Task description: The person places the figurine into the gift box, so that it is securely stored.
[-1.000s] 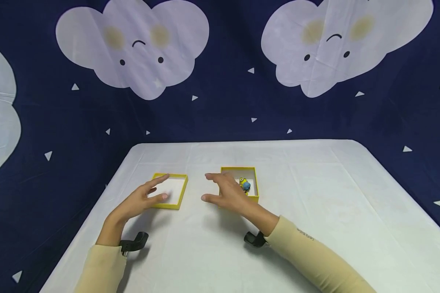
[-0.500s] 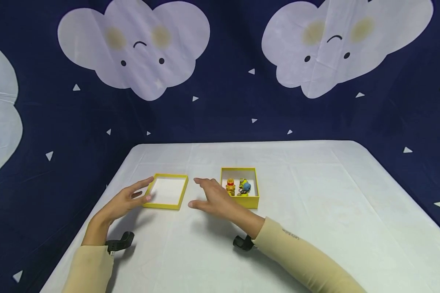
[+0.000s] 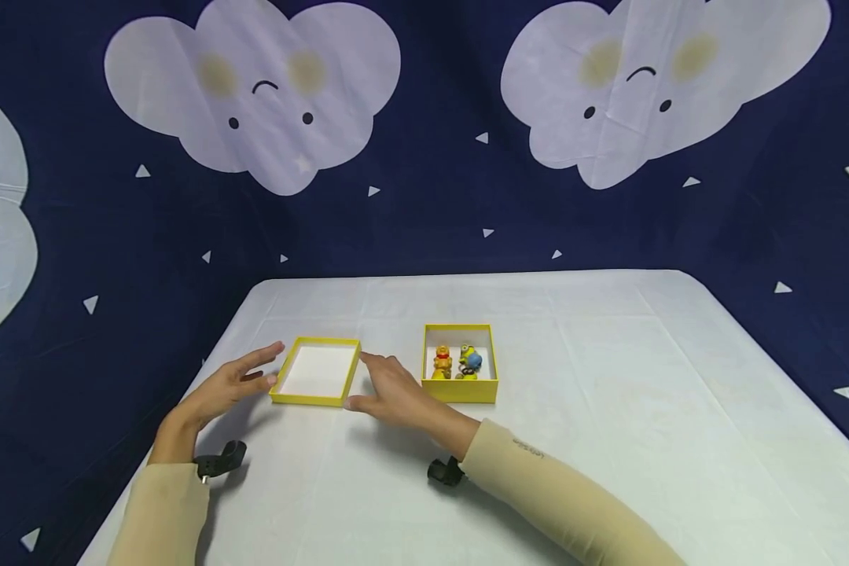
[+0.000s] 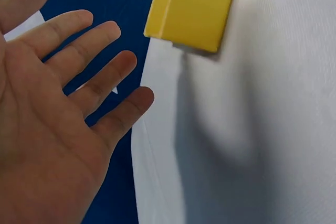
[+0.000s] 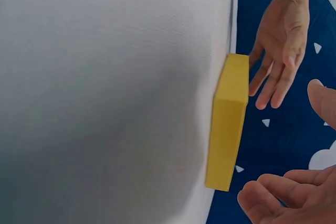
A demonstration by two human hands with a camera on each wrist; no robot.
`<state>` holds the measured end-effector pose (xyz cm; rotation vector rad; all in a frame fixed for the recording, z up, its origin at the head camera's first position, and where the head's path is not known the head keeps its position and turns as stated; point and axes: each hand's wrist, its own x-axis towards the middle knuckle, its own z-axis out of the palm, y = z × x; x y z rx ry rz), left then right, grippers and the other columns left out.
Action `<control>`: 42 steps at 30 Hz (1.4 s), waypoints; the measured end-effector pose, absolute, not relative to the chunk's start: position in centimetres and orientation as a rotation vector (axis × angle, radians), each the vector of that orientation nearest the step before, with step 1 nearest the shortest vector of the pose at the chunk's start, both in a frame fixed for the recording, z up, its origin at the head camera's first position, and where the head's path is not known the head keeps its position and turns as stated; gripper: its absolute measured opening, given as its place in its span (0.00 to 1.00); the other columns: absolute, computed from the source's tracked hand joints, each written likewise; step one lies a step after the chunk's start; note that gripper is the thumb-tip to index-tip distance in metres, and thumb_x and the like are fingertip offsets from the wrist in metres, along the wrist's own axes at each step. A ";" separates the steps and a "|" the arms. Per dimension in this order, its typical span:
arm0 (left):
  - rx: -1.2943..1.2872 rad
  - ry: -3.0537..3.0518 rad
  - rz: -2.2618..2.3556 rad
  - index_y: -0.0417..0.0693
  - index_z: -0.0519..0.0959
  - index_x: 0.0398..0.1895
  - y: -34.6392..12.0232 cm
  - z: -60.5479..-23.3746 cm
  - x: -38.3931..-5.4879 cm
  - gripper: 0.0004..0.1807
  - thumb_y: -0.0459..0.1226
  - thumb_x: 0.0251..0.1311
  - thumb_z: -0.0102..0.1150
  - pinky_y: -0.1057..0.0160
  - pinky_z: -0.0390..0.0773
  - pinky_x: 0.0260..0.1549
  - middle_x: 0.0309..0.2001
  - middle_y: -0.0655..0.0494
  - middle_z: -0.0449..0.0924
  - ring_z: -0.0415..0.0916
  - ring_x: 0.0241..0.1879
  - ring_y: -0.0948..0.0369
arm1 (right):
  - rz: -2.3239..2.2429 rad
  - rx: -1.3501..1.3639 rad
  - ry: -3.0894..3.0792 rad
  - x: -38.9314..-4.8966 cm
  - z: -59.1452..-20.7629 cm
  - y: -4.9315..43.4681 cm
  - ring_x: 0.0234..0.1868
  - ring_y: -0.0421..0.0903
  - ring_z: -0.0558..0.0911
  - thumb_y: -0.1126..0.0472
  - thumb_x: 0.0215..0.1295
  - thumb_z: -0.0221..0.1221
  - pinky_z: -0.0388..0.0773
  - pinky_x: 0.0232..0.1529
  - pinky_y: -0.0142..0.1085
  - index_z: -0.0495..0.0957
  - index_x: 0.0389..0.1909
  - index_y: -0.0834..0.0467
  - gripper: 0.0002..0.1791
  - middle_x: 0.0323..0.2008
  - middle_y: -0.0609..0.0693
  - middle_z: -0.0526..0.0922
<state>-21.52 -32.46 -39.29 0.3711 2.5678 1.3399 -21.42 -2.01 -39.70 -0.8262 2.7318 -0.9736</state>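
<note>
A shallow yellow box lid [image 3: 314, 399] lies with its white inside up, left of the table's middle. My left hand [image 3: 215, 393] is at its left side, fingers spread and slightly bent; in the left wrist view the fingers stand apart from the lid's yellow wall [image 4: 194, 17]. On the other side my right hand [image 3: 399, 399] has its fingertips close to the lid's right edge; whether they touch it, I cannot tell. Neither hand holds anything. The right wrist view shows the lid [image 5: 226, 142] between the right hand [image 5: 299, 195] and the left hand [image 5: 286, 32].
A deeper yellow box [image 3: 460, 391] stands to the right, behind my right forearm. Inside it are a small orange bear figure [image 3: 442, 360] in a red top and a yellow-and-blue figure [image 3: 471, 360]. A white cloth [image 3: 594, 377] covers the table; a dark blue curtain hangs behind.
Both hands have moved left. The right hand has come away from the deeper box to the lid's right edge, uncovering the figures. The left hand has gone from over the lid to its left side.
</note>
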 end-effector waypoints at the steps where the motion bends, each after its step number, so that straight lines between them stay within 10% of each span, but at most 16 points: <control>1: 0.371 2.567 1.343 0.42 0.54 0.72 -32.6 -39.4 -21.6 0.36 0.41 0.64 0.55 0.34 0.50 0.65 0.74 0.43 0.49 0.41 0.73 0.39 | -0.974 -0.815 2.733 -21.5 -39.9 -2.2 0.70 0.54 0.63 0.44 0.60 0.61 0.62 0.69 0.46 0.55 0.71 0.61 0.44 0.69 0.54 0.65; 42: 0.277 2.630 1.233 0.39 0.61 0.68 -33.9 -42.3 -21.4 0.30 0.41 0.66 0.51 0.31 0.48 0.64 0.71 0.36 0.54 0.43 0.71 0.34 | -0.614 -0.780 2.816 -23.6 -41.9 -4.6 0.63 0.54 0.68 0.43 0.63 0.58 0.65 0.63 0.45 0.62 0.68 0.58 0.37 0.64 0.50 0.72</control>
